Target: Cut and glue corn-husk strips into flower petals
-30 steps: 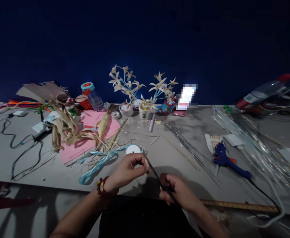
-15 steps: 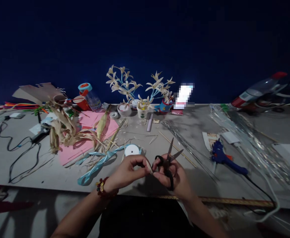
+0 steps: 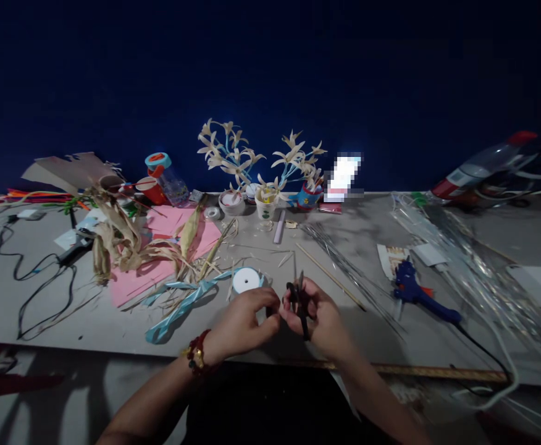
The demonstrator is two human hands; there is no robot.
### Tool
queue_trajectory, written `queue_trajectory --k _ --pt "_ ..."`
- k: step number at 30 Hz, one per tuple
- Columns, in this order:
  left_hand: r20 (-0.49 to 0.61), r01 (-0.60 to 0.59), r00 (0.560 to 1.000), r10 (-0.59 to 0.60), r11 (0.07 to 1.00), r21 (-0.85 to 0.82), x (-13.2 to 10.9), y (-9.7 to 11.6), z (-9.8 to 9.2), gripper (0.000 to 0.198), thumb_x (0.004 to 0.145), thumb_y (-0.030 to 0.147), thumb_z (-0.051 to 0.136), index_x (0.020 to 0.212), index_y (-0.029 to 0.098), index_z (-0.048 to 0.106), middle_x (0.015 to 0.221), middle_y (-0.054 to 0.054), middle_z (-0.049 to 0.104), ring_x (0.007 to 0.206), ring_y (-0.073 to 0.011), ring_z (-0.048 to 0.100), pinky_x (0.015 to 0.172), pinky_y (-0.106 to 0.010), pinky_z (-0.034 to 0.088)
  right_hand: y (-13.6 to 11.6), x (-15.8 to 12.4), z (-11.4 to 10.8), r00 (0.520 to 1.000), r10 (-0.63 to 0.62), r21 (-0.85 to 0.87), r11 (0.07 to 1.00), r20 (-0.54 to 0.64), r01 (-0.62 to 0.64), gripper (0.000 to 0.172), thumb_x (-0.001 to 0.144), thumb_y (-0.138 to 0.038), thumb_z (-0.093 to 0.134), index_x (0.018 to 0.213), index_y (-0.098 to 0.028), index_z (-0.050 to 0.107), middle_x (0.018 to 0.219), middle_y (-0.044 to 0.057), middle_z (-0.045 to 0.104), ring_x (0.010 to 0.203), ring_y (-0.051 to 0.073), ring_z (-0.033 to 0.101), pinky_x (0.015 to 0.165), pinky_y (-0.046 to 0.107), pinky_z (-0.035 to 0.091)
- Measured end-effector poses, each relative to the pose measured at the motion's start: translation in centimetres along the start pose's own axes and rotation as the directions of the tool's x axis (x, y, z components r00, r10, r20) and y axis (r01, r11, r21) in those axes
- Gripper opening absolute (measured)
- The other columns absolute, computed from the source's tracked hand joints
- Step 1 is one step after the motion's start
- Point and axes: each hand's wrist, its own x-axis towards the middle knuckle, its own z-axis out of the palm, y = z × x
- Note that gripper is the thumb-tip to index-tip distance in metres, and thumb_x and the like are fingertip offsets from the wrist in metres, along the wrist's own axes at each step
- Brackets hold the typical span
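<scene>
Over the table's near edge, my right hand (image 3: pixel 319 318) is closed round black-handled scissors (image 3: pixel 299 303). Their blades point up and away from me, closer together than before. My left hand (image 3: pixel 252 321), with a beaded bracelet at the wrist, is pinched just left of it, the two sets of fingertips almost meeting. The pale sliver of corn husk in its pinch is now mostly hidden by the fingers. Just beyond the left hand lies a white spool (image 3: pixel 246 280), with shiny light-blue ribbon (image 3: pixel 191 296) trailing to the left.
Dried corn husks (image 3: pixel 126 241) lie on pink paper (image 3: pixel 159 278) at left. Pale husk flowers (image 3: pixel 228 154) stand in cups at the back. Thin wires (image 3: pixel 339 259) and a wooden stick (image 3: pixel 330 275) lie right of centre. Farther right are a blue glue gun (image 3: pixel 423 296) and clear plastic wrapping (image 3: pixel 474 278).
The scissors have turned in my right hand, and their spread blades have come closer together. My left hand's fingers have curled further, covering the husk sliver that showed before.
</scene>
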Motion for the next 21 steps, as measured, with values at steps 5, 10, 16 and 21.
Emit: queue_trajectory --k 5,10,16,21 --pt "-0.094 -0.023 0.996 0.009 0.989 -0.145 0.1 0.1 0.4 0.008 0.089 0.018 0.057 0.082 0.018 0.062 0.086 -0.006 0.065 0.084 -0.0197 0.06 0.08 -0.03 0.045 1.8 0.0 0.5 0.985 -0.08 0.227 0.967 -0.154 0.114 0.031 0.071 -0.026 0.083 0.089 -0.024 0.058 0.084 -0.001 0.067 0.073 0.015 0.063 0.07 0.026 0.052" --pt "-0.094 0.013 0.995 -0.034 0.977 -0.211 0.1 0.5 0.7 0.015 0.091 0.021 0.055 0.077 0.018 0.057 0.08 -0.004 0.062 0.078 -0.0177 0.057 0.076 -0.029 0.044 1.9 -0.1 0.3 0.983 -0.067 0.22 0.97 -0.171 0.104 0.031 0.072 -0.029 0.082 0.091 -0.024 0.058 0.085 0.0 0.066 0.072 0.017 0.062 0.068 0.028 0.052" --pt "-0.03 -0.017 0.999 0.014 0.991 -0.131 0.0 0.8 -0.2 0.011 0.087 0.016 0.056 0.076 0.019 0.056 0.079 -0.003 0.063 0.078 -0.0178 0.057 0.075 -0.028 0.042 0.3 0.1 -0.6 1.0 -0.019 0.182 0.983 -0.017 0.022 0.036 0.065 -0.025 0.085 0.088 -0.021 0.058 0.079 -0.001 0.064 0.068 0.014 0.06 0.065 0.025 0.05" --pt "-0.162 0.017 0.985 -0.062 0.964 -0.264 -0.1 0.2 0.1 0.014 0.089 0.023 0.059 0.076 0.018 0.059 0.079 -0.004 0.061 0.079 -0.0185 0.056 0.076 -0.029 0.042 -0.1 -0.1 -0.3 0.998 0.0 0.221 0.975 -0.061 0.014 0.033 0.066 -0.025 0.083 0.085 -0.021 0.056 0.077 -0.001 0.064 0.065 0.014 0.059 0.059 0.024 0.047"
